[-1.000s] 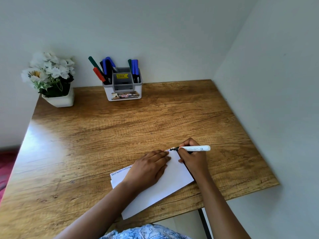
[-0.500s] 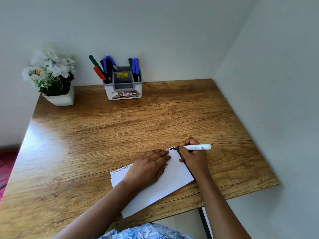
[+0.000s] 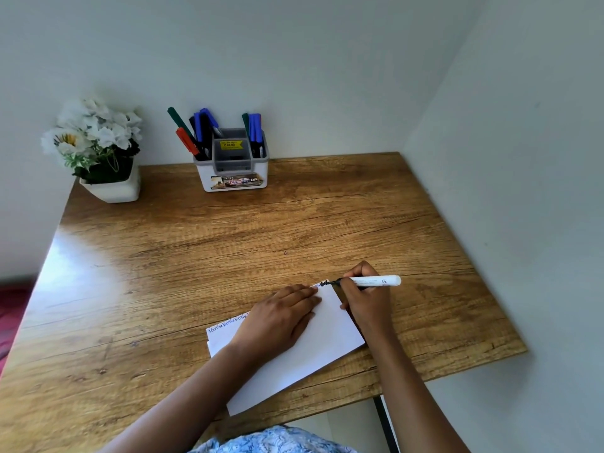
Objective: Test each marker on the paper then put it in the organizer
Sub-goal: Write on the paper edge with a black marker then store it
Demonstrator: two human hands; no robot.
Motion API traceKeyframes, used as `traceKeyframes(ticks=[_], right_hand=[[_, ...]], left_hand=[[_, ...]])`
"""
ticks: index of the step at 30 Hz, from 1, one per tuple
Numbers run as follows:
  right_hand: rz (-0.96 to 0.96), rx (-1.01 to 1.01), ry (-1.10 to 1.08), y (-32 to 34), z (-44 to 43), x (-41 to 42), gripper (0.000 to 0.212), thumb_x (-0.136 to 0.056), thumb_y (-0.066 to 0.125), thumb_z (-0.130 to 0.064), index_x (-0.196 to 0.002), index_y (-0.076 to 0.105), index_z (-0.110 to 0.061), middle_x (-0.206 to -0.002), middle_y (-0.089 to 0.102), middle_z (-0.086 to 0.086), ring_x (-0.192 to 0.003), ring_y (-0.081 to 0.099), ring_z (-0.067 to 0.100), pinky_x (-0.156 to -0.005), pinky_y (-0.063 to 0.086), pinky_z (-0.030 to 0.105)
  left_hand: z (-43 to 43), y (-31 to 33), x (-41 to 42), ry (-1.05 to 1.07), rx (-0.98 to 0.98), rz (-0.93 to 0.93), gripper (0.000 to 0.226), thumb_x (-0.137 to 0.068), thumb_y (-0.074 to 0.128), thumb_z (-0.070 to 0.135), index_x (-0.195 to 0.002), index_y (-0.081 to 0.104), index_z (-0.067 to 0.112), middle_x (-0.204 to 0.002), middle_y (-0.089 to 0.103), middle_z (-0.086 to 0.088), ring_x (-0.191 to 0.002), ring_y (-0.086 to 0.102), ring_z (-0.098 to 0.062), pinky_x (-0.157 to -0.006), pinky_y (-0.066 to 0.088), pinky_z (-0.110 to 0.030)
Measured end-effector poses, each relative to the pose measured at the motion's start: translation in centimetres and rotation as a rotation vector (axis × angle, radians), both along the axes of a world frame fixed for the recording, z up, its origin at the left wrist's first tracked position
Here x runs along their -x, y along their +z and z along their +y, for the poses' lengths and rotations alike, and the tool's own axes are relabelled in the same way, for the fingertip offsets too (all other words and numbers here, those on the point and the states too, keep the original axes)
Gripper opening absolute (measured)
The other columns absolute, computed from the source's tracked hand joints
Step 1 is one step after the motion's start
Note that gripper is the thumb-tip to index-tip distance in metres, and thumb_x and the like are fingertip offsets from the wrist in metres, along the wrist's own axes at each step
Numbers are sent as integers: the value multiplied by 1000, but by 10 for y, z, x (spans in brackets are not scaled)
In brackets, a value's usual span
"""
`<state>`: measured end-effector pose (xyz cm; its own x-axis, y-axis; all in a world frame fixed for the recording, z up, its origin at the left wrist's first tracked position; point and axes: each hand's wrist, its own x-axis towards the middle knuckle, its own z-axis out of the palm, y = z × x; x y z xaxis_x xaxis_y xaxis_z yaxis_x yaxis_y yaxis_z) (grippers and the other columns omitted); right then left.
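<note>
A white sheet of paper [image 3: 330, 335] lies tilted near the table's front edge, with a row of coloured writing along its top edge. My left hand [image 3: 277, 318] rests flat on it. My right hand [image 3: 367, 297] grips a white marker [image 3: 376, 281] whose black tip touches the paper's top right corner, where a small black mark shows. The white and grey organizer [image 3: 232, 171] stands at the back against the wall, holding several green, red, blue and black markers [image 3: 202, 132] in its side compartments.
A white pot of white flowers [image 3: 101, 152] stands at the back left corner. The wooden table [image 3: 228, 240] meets walls behind and at the right. Its front right edge drops off close to my right arm.
The marker tip has shifted slightly at the paper's top right corner, with a little more black ink there. My left hand has stayed flat on the paper.
</note>
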<state>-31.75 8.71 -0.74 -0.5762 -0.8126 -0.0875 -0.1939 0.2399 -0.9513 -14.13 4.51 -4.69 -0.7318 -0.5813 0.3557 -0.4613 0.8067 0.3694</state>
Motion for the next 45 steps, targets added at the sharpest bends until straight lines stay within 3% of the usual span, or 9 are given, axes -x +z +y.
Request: traceKeyframes(ticks=[8,13,15,19,23,30,33,38,45], right_hand=[[-378,50,-72,15,-7,8,17,-87,57,-2,-75,56,-15,-60,51,2,-52,45,10,-41,42,23],[-368,134,-15,36,-7,-3,16,-86,63,-4,-81,54,-17,-62,53,0,-51,45,9,-44,43,22],[-382,191,23,49,-7,-8,15,-84,67,-6,-82,56,-16,-66,58,0,-51,47,8,-47,44,21],[-437,254,108,74,-6,-21,7,-84,65,-7,-88,63,-12,-72,65,0,-59,58,8,-52,51,22],[-399,264,164,86,-7,-32,10,-90,57,-9,-91,67,-9,-73,68,4,-65,64,11,-60,56,30],[-246,269,215,90,-10,-39,3,-88,62,-10,-90,62,-13,-78,72,3,-67,69,16,-59,57,27],[-191,285,238,89,-11,-44,8,-87,64,-9,-87,60,-16,-84,72,6,-70,71,19,-57,57,27],[-128,365,292,87,-13,-50,6,-85,66,-11,-84,60,-11,-86,71,11,-76,72,22,-58,57,26],[-566,407,60,96,-16,-84,25,-80,66,-22,-85,58,2,-68,72,10,-61,71,19,-54,56,24]], left_hand=[[-6,8,1,-14,-57,-22,37,-94,38,37,-114,66,23,-121,65,7,-109,61,-13,-77,54,-28],[-18,35,-1,166,-139,182,23,-96,46,34,-112,60,25,-92,71,7,-72,65,-13,-57,49,-25],[-22,47,1,293,-357,379,15,-98,51,32,-107,60,25,-88,71,9,-69,64,-10,-61,49,-27],[-26,79,9,383,-1258,1029,18,-99,46,22,-99,59,10,-102,72,-8,-97,68,-18,-83,53,-30],[-26,99,11,373,-1616,1337,20,-101,42,22,-94,56,9,-104,71,-14,-92,70,-17,-80,57,-32],[-20,117,14,301,-1693,1437,21,-100,42,23,-94,57,10,-102,72,-14,-89,71,-20,-79,57,-33],[-16,121,15,266,-1692,1412,24,-100,41,22,-93,59,8,-99,72,-13,-85,71,-21,-68,59,-31],[-20,122,9,233,-1587,1409,26,-100,42,24,-94,62,8,-109,70,-13,-91,70,-21,-67,58,-28],[-20,125,7,104,-1440,1490,21,-88,47,27,-100,55,12,-111,69,-7,-104,66,-19,-73,57,-28]])
